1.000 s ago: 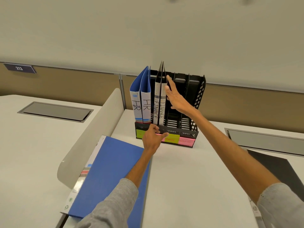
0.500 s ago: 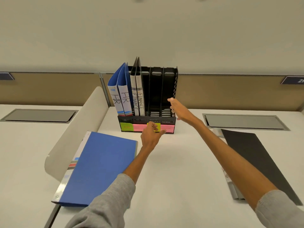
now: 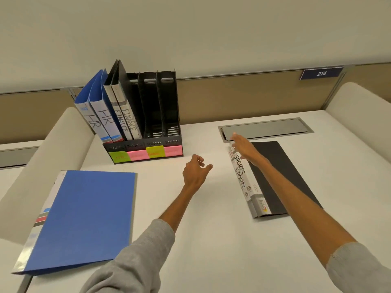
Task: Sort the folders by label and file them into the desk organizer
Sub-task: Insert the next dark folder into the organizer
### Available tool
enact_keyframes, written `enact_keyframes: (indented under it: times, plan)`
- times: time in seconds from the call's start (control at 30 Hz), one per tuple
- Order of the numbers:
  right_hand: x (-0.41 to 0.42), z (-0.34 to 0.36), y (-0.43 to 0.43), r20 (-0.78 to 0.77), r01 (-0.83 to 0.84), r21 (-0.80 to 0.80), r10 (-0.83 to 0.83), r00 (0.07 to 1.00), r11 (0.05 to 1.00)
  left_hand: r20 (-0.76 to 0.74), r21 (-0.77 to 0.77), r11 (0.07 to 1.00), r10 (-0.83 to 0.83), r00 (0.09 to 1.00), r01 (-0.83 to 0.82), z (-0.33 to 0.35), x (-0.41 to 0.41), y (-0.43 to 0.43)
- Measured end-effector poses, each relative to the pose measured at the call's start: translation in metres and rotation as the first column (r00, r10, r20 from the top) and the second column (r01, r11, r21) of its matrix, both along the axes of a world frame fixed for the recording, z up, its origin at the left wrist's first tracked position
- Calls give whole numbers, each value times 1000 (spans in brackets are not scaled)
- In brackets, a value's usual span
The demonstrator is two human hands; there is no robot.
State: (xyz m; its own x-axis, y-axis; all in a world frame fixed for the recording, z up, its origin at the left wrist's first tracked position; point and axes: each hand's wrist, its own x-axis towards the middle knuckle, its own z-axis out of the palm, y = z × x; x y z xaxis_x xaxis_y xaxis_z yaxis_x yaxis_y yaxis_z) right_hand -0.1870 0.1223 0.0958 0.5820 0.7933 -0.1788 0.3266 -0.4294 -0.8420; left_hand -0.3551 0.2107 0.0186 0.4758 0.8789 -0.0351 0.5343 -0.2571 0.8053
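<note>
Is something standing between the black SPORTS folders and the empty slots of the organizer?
No object does. The SPORTS folders lie right of the organizer, whose two right slots are empty; only the left hand hovers over the desk between them.

Desk organizer [image 3: 169,102]: black, slotted floor, front strip of sticky labels [image 3: 137,155] green, pink, yellow, pink from left to right. In its left slots stand blue HR folders [image 3: 99,115] with white spines and black lettering, then black FINANCE folders [image 3: 127,119] with white-grey spines. Front-left of the organizer lies a blue folder [image 3: 84,218], its spine white with red, grey and blue bands. To the organizer's right lie black SPORTS folders [image 3: 281,166], spines white over grey, on an off-white desk [image 3: 201,240].
</note>
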Motion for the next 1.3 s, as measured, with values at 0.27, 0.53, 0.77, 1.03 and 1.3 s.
enact_keyframes:
  times: [0.27,0.53,0.77,1.03,1.3]
  plan:
    - [41,-41,-58,62,100,-170,-91,994,980,-51,-81,995,-62,997,58,-13,44,-43]
    - [57,-75,-93,139,137,-239,-106,985,961,-139,-187,970,-185,973,157,-28,77,-78]
    - [67,-100,-126,182,150,-306,-97,979,940,-228,-211,960,-232,946,185,-35,92,-106]
    - [55,-123,-144,320,145,-352,-27,947,925,-264,-214,955,-257,930,203,-48,96,-125]
    - [48,-125,-143,334,127,-371,4,942,920,-191,-306,935,-244,951,179,-49,91,-123]
